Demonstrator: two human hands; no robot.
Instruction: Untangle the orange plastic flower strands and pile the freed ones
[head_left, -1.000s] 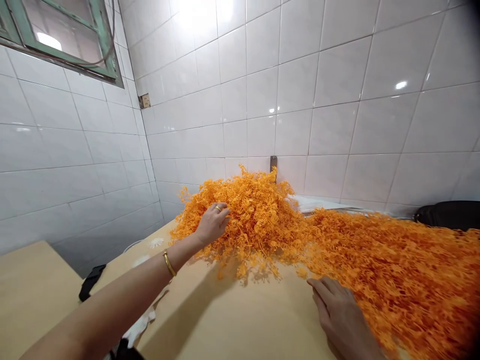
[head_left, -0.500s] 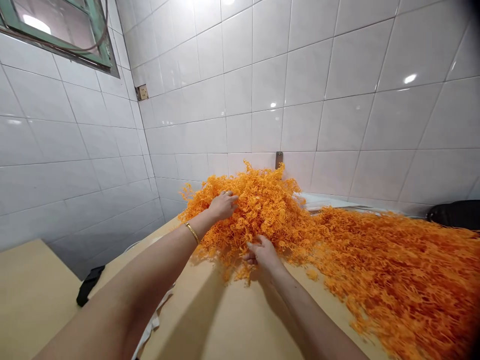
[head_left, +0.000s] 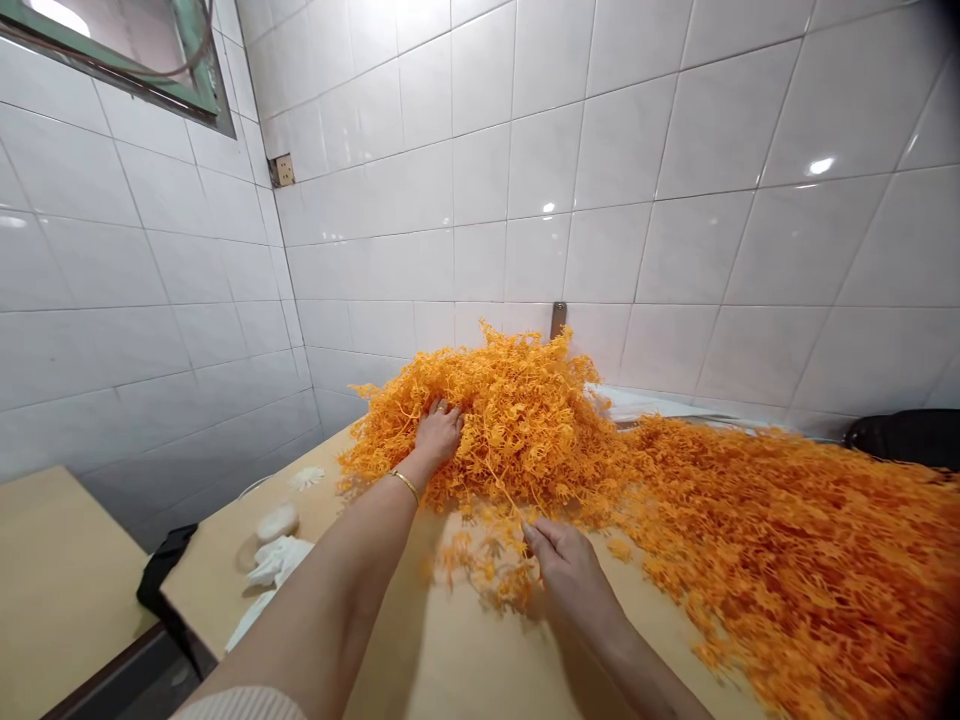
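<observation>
right fingers (head_left: 537,536) lower, among orange sprigs (head_left: 487,565)

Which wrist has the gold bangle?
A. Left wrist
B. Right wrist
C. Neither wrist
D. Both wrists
A. The gold bangle sits just behind the left hand, which is pressed into the heap of orange strands, while the wrist behind the right hand is bare.
</observation>
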